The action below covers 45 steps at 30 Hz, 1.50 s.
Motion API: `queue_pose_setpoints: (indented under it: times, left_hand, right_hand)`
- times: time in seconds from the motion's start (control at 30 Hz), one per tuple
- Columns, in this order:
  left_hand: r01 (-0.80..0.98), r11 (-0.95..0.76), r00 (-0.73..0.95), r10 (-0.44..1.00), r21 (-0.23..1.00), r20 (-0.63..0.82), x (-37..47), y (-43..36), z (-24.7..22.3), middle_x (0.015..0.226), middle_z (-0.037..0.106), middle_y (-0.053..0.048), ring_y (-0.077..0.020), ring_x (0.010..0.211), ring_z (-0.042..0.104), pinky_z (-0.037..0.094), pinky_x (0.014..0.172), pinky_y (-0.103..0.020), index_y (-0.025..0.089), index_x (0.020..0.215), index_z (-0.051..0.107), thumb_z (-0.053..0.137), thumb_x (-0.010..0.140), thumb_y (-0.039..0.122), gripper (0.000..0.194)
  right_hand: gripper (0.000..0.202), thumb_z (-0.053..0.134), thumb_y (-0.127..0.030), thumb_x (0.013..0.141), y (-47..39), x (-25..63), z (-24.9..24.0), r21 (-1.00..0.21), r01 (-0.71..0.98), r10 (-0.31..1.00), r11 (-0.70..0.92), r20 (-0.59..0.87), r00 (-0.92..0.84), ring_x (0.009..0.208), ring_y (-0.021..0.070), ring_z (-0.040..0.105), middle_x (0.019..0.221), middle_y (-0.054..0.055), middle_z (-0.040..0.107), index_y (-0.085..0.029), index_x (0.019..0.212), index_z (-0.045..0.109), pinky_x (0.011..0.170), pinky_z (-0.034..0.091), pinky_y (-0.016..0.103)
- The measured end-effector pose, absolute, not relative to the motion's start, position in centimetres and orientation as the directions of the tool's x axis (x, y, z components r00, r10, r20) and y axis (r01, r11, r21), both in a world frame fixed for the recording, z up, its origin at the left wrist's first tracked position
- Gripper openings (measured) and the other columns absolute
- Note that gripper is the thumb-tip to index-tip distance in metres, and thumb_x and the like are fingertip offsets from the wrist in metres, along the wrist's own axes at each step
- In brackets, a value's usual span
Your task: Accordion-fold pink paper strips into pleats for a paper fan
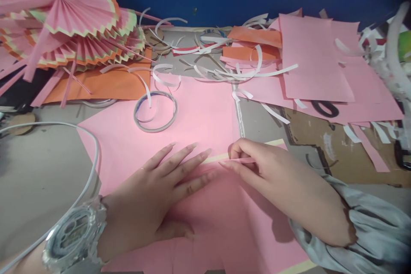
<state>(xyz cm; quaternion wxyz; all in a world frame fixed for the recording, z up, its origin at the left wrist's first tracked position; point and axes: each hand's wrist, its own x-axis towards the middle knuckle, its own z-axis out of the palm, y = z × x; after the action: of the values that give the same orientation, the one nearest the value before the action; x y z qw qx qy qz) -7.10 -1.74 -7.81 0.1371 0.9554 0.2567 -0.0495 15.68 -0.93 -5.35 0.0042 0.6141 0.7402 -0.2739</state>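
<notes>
My left hand (160, 188) lies flat with its fingers spread on a large sheet of pink paper (205, 120). Just past its fingertips a pale yellow band (218, 158) runs across the pink paper. My right hand (260, 162) is closed in a pinch, thumb against fingers, on a narrow pink paper edge (242, 160) beside that band. Whether this edge is a fold or a separate strip I cannot tell. A thin roll of tape (155, 129) rests on the sheet beyond my left hand.
Pleated pink, orange and green paper fans (86, 17) are piled at the back left, over orange paper (109, 83). Curled white strips (224, 72) litter the back. Pink sheets (317, 60) and cardboard (330, 145) lie right. A white cable (93, 158) loops at left.
</notes>
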Motion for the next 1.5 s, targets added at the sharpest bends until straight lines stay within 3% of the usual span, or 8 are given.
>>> queue_pose_setpoints:
  times: [0.53, 1.0, 1.5]
  left_hand:
    - [0.536, -0.820, 0.844, 0.520, 0.200, -0.129, -6.83, -1.89, -8.23, 0.146, 0.022, -0.005, -0.0272, 0.132, 0.017, -0.001, 0.106, -0.044, 0.019, 0.141, 0.017, 0.035, 0.074, 0.070, 0.086]
    - [0.507, -0.837, 0.862, 0.495, 0.205, -0.108, -7.13, -1.73, -8.30, 0.148, 0.012, -0.002, -0.0248, 0.135, 0.006, -0.004, 0.107, -0.043, 0.019, 0.141, 0.013, 0.029, 0.078, 0.069, 0.083]
    - [0.519, -0.828, 0.855, 0.502, 0.215, -0.130, -7.13, -1.86, -8.25, 0.148, 0.013, -0.004, -0.0277, 0.134, 0.012, 0.003, 0.107, -0.044, 0.018, 0.141, 0.013, 0.031, 0.079, 0.067, 0.081]
  right_hand:
    - [0.016, 0.051, -0.032, 0.083, -0.72, 15.81, -6.08, -0.399, 0.912, 0.897, 0.098, -0.361, -0.254, 0.056, 0.0130, 0.051, 0.060, -0.005, 0.054, -0.023, 0.072, 0.044, 0.050, 0.034, 0.023]
    - [0.017, 0.052, -0.029, 0.082, -0.84, 15.98, -5.87, -0.405, 0.909, 0.900, 0.104, -0.350, -0.259, 0.054, 0.0129, 0.051, 0.059, -0.005, 0.055, -0.023, 0.069, 0.043, 0.049, 0.034, 0.023]
    - [0.014, 0.051, -0.028, 0.083, -0.98, 16.03, -5.87, -0.396, 0.914, 0.908, 0.095, -0.342, -0.242, 0.057, 0.0122, 0.053, 0.061, -0.006, 0.056, -0.023, 0.072, 0.045, 0.051, 0.033, 0.022]
